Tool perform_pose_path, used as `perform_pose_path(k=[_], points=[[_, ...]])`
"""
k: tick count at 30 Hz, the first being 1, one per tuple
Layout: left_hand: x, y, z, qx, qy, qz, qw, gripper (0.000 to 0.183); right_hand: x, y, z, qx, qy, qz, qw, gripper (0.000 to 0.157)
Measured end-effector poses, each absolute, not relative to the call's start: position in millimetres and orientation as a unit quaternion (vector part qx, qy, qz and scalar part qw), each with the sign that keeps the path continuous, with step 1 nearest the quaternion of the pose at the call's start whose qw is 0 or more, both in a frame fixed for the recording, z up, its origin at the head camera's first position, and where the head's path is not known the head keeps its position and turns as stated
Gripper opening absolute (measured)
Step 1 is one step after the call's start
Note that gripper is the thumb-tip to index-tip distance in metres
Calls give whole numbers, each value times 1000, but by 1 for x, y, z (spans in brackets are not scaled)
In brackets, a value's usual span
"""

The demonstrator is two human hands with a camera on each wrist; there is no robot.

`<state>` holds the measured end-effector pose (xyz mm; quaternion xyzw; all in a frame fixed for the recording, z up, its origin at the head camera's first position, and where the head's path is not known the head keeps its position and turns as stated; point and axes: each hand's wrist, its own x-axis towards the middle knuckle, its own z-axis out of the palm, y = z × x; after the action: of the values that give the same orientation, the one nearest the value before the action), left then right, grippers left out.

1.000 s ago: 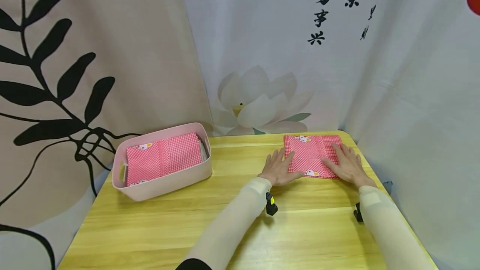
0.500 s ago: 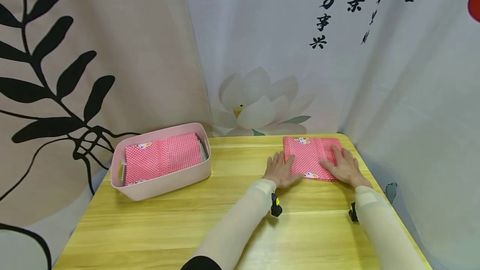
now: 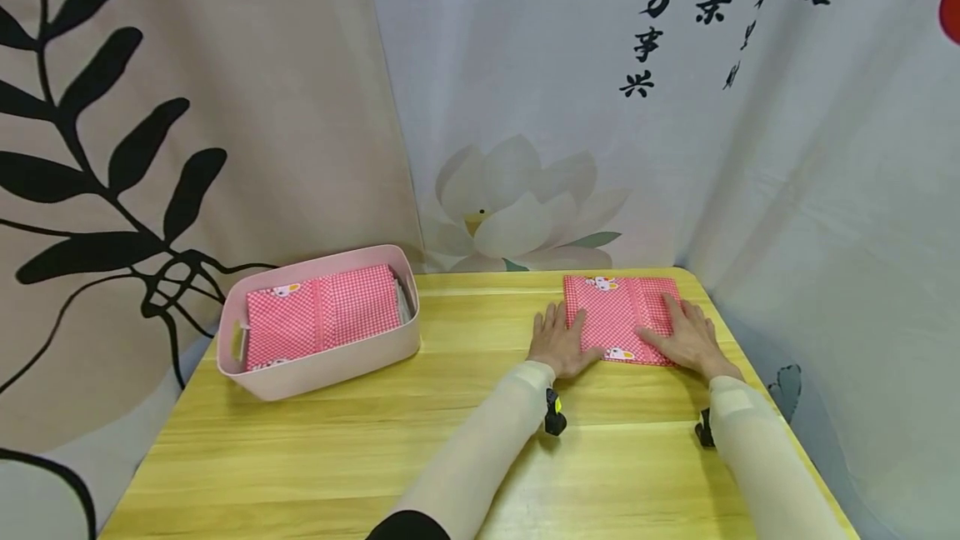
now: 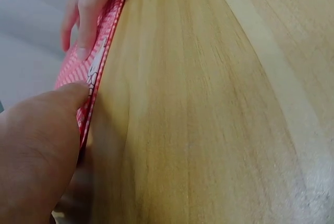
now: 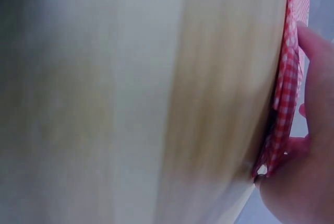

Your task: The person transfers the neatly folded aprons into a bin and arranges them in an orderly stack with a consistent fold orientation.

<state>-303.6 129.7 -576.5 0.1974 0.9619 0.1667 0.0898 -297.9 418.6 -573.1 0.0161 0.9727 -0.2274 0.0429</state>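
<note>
A folded red-and-white checked cloth (image 3: 615, 319) with small white rabbit prints lies flat near the back right corner of the table. My left hand (image 3: 558, 344) is spread at its left edge, the thumb reaching over the near left corner. Across the right part of the cloth rests my right hand (image 3: 690, 340), fingers spread and fairly straight. In the left wrist view, the left thumb (image 4: 73, 94) touches the cloth's near edge (image 4: 88, 109), with the right fingers beyond it. The right wrist view shows layered folds (image 5: 284, 93) beside the right hand (image 5: 313, 125).
A pink plastic basket (image 3: 322, 373) stands at the back left, holding another folded checked cloth (image 3: 322, 319) of the same pattern. The wooden table (image 3: 337, 457) ends at a printed curtain (image 3: 525, 65) behind and on the right.
Both hands stay at the cloth with only slight shifts; the right hand has moved a little left and nearer. The head view has tilted slightly.
</note>
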Motion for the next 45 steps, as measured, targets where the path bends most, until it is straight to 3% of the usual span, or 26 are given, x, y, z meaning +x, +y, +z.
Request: perform_pose_path(k=[19, 27, 30, 37, 45], points=[[-297, 134, -579, 208, 957, 190, 61, 83, -286, 408, -566, -16, 968, -250, 3, 104], [-296, 139, -570, 207, 959, 194, 18, 84, -282, 405, -553, -40, 964, -261, -17, 95], [-298, 140, -568, 192, 948, 249, 40, 88, -280, 407, -550, -38, 963, -265, -14, 92], [-325, 144, -606, 177, 918, 348, 70, 102, -275, 412, -551, -21, 960, -281, 8, 95], [-322, 120, -592, 227, 867, 422, 140, 96, -262, 415, -546, -4, 916, -401, 27, 99]])
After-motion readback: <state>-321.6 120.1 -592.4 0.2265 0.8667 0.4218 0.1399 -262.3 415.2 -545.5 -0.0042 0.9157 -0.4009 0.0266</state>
